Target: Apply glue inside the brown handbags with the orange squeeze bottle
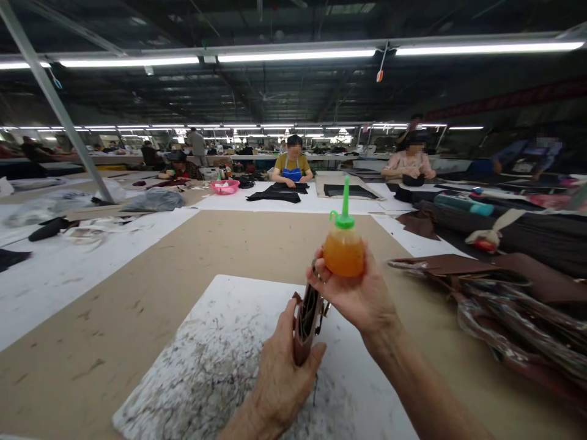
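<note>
My left hand (287,373) grips a small brown leather bag (303,342) from below, holding it on edge so that its folded inner layers show. My right hand (362,299) is wrapped round a squeeze bottle (343,253) of orange liquid. The bottle is upright, with a green spout and a small green cap hanging at its side. Fingers of the right hand also reach the top of the bag, beside a metal ring; whether they grip it I cannot tell. Beneath both hands lies a white board (215,342) covered in dark smears.
Brown bag pieces, some in clear plastic (495,311), lie at the right. A metal post (68,116) rises at the left near plastic bags (153,200). Across the table are a pink basket (224,187), black pieces (275,194) and co-workers (292,165).
</note>
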Action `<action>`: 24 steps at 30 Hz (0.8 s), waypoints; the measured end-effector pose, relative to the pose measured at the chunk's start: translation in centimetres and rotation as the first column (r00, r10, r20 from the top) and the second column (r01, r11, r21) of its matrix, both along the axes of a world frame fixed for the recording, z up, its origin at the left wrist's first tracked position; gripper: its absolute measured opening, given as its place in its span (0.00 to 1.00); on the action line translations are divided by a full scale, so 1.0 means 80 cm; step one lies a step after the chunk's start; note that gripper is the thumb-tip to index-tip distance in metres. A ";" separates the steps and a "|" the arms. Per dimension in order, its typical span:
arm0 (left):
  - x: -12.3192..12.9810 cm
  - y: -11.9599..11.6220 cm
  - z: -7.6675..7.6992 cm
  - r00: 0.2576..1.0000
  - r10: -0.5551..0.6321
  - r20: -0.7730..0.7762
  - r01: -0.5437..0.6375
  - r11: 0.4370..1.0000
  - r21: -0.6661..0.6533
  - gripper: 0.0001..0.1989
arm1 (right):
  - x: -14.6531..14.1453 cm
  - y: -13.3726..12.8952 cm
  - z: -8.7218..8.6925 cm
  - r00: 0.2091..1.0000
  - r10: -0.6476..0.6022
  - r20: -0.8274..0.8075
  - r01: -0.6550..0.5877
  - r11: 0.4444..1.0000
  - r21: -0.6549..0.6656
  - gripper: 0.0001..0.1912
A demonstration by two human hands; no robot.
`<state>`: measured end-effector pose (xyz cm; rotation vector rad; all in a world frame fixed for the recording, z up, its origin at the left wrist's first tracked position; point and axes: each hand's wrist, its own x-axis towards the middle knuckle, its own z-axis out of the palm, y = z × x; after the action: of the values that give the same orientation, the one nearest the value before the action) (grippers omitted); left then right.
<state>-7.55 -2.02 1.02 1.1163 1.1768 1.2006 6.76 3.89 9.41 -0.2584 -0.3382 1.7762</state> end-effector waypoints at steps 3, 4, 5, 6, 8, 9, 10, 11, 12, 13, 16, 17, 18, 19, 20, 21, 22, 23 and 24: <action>-0.012 0.000 0.006 0.975 -0.089 -0.205 0.120 0.982 0.146 0.43 | -0.006 0.003 -0.008 1.000 -0.006 -0.014 0.006 0.999 -0.044 0.21; -0.017 0.002 0.012 0.968 -0.113 -0.223 0.155 0.971 0.181 0.41 | -0.005 0.002 -0.011 1.000 -0.009 -0.023 0.008 0.999 -0.053 0.20; -0.022 0.007 0.019 0.967 -0.127 -0.223 0.176 0.960 0.219 0.36 | -0.004 0.002 -0.013 0.999 -0.011 -0.032 0.009 0.998 -0.060 0.20; -0.026 0.014 0.027 0.970 -0.118 -0.213 0.173 0.949 0.263 0.29 | -0.003 0.001 -0.015 0.999 -0.010 -0.038 0.007 0.998 -0.064 0.19; -0.031 0.034 0.046 0.978 -0.058 -0.202 0.128 0.926 0.355 0.16 | 0.001 0.000 -0.017 0.999 -0.004 -0.048 0.001 0.998 -0.066 0.17; -0.031 0.046 0.055 0.976 -0.040 -0.214 0.123 0.914 0.388 0.15 | 0.002 0.000 -0.017 0.999 -0.004 -0.049 0.001 0.998 -0.065 0.16; -0.030 0.057 0.062 0.968 -0.057 -0.243 0.156 0.898 0.412 0.14 | 0.003 0.000 -0.017 0.999 -0.004 -0.048 0.001 0.998 -0.065 0.15; -0.028 0.068 0.068 0.955 -0.097 -0.279 0.214 0.877 0.430 0.14 | 0.004 0.000 -0.018 0.999 -0.006 -0.046 0.003 0.998 -0.067 0.14; -0.024 0.077 0.072 0.934 -0.154 -0.322 0.293 0.846 0.445 0.16 | 0.005 0.000 -0.018 0.999 -0.008 -0.042 0.005 0.997 -0.072 0.15; -0.021 0.084 0.075 0.902 -0.224 -0.369 0.385 0.803 0.454 0.21 | 0.005 0.000 -0.018 0.999 -0.010 -0.039 0.007 0.997 -0.079 0.16; -0.014 0.098 0.074 0.776 -0.362 -0.517 0.610 0.640 0.467 0.31 | 0.007 -0.001 -0.019 0.999 -0.018 -0.042 0.014 0.995 -0.100 0.21; -0.014 0.102 0.073 0.732 -0.361 -0.578 0.659 0.592 0.464 0.32 | 0.008 -0.001 -0.019 0.999 -0.021 -0.043 0.017 0.995 -0.101 0.22; -0.016 0.106 0.072 0.690 -0.334 -0.642 0.695 0.554 0.458 0.32 | 0.009 -0.002 -0.019 0.999 -0.024 -0.040 0.020 0.995 -0.098 0.22; -0.020 0.111 0.072 0.647 -0.287 -0.706 0.723 0.526 0.449 0.32 | 0.010 -0.003 -0.019 0.999 -0.030 -0.034 0.027 0.995 -0.093 0.22; -0.025 0.116 0.072 0.604 -0.232 -0.763 0.745 0.504 0.437 0.31 | 0.011 -0.004 -0.019 0.999 -0.036 -0.025 0.034 0.996 -0.087 0.22; -0.033 0.121 0.073 0.561 -0.183 -0.807 0.765 0.488 0.421 0.29 | 0.013 -0.005 -0.018 0.999 -0.043 -0.014 0.042 0.996 -0.080 0.22; -0.043 0.126 0.076 0.523 -0.150 -0.839 0.781 0.479 0.401 0.26 | 0.014 -0.005 -0.018 0.999 -0.049 -0.002 0.049 0.996 -0.074 0.22; -0.053 0.129 0.078 0.500 -0.141 -0.854 0.787 0.485 0.381 0.23 | 0.017 -0.006 -0.017 0.998 -0.055 0.008 0.055 0.996 -0.068 0.21; -0.064 0.130 0.081 0.521 -0.158 -0.839 0.764 0.525 0.375 0.20 | 0.019 -0.006 -0.017 0.998 -0.060 0.017 0.061 0.996 -0.062 0.21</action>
<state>-12.65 8.41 7.52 2.5694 0.7311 0.6871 8.28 3.41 8.05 -0.3238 -0.2833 1.7279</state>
